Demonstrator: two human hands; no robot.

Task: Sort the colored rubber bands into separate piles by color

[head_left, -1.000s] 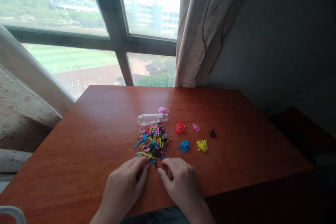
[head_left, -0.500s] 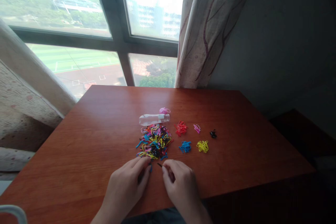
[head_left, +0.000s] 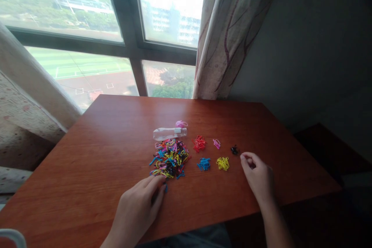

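My left hand (head_left: 141,199) is closed at the near edge of a mixed pile of coloured rubber bands (head_left: 171,159). Its thumb and forefinger pinch a blue rubber band (head_left: 166,188), whose end sticks out below the fingertips. Over on the right, my right hand (head_left: 258,174) has its thumb and forefinger pressed together, just beside a small heap of black rubber bands (head_left: 234,149). Whatever is between those fingertips is too small to make out. Separate heaps of red (head_left: 199,143), pink (head_left: 216,144), blue (head_left: 204,164) and yellow rubber bands (head_left: 223,164) lie between the hands.
A clear plastic bottle (head_left: 165,134) lies on its side behind the mixed pile, with a pink object (head_left: 181,124) behind its neck. The wooden table (head_left: 101,155) reaches back to a window and curtains (head_left: 221,46). A white curved object (head_left: 13,234) shows at lower left.
My right hand has moved right and away from me, from beside my left hand to the black heap; the black band then in its fingers no longer shows clearly. My left hand has stayed put.
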